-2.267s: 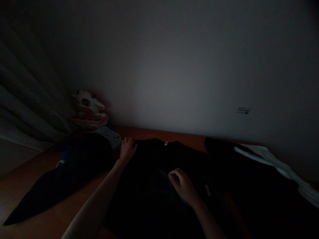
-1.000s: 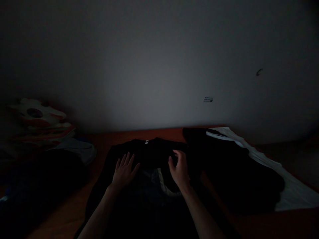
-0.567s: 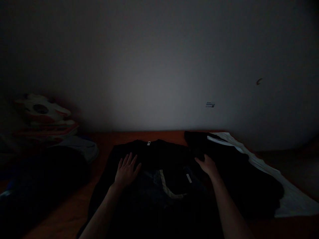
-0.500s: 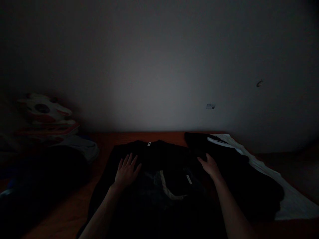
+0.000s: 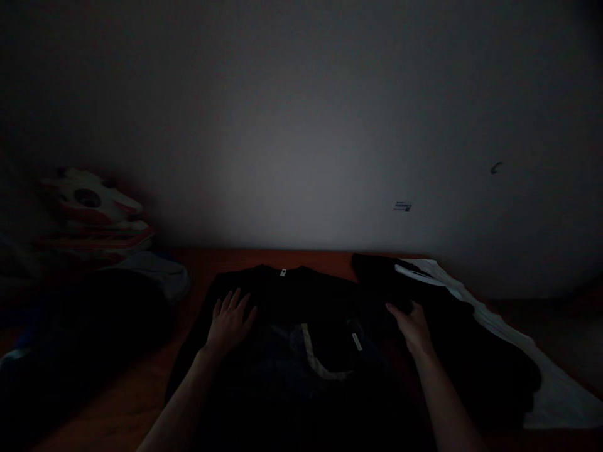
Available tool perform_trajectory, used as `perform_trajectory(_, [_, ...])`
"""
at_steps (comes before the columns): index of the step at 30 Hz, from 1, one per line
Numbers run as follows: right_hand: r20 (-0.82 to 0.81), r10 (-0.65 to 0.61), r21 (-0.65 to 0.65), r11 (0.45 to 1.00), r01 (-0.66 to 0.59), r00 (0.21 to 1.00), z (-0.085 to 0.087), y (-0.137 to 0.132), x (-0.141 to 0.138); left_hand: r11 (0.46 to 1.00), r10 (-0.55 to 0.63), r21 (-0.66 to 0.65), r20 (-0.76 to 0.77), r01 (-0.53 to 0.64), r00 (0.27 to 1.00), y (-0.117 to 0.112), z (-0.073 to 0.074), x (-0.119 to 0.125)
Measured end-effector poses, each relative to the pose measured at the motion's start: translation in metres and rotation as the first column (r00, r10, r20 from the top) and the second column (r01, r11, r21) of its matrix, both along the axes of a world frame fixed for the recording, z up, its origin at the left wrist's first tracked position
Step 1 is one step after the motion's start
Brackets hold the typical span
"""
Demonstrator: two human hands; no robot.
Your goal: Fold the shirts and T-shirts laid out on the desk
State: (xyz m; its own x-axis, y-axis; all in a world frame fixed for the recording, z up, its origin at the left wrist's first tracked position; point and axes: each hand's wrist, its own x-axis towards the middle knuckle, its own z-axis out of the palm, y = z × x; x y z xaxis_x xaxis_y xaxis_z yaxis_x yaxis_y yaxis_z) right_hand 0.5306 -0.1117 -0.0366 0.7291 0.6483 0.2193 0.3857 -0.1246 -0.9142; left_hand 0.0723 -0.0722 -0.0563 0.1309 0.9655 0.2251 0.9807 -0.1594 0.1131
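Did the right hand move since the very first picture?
Yes, the right hand moved to the right. It was below and well left of the wall sticker; now it's almost straight below it.

Dark clothes [image 5: 282,361] run off the bottom edge.

The bare left forearm [image 5: 181,395] reaches up and inward from the lower edge of the view to a nearly straight wrist [image 5: 207,355], and the left hand [image 5: 228,326] lies palm down, back upward, its fingers [image 5: 230,301] fanned forward and its thumb [image 5: 250,319] angled out toward the other hand. Well apart from it, the bare right forearm [image 5: 445,398] slants inward from below, and the right hand [image 5: 414,329] has its thumb [image 5: 396,314] stretched forward and inward, standing away from the index finger, while the remaining fingers are mostly hidden in the dark.
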Motion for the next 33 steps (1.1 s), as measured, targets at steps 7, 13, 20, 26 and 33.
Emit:
perform_trajectory(7, [0.296,0.634,-0.058,0.759,-0.649,0.714,0.025,-0.040,-0.080,0.998,-0.015,0.055,0.016,0.014,1.000,0.001,-0.004,-0.001])
perform_trajectory(13, [0.483,0.647,-0.266,0.750,-0.605,0.590,-0.014,-0.080,-0.101,0.998,-0.009,0.068,0.034,0.007,0.999,0.002,-0.010,-0.001])
perform_trajectory(20, [0.454,0.701,-0.303,0.702,-0.644,0.550,-0.007,-0.079,-0.101,0.991,-0.080,0.117,0.117,0.066,0.990,0.004,-0.011,0.000])
perform_trajectory(26, [0.482,0.664,-0.320,0.741,-0.590,0.572,-0.016,-0.077,-0.099,0.943,-0.324,0.186,0.319,0.277,0.891,-0.006,-0.005,0.019])
perform_trajectory(33, [0.445,0.683,-0.414,0.730,-0.544,0.578,-0.020,-0.072,-0.100,0.966,-0.108,-0.192,0.301,0.172,0.947,0.002,0.022,0.080])
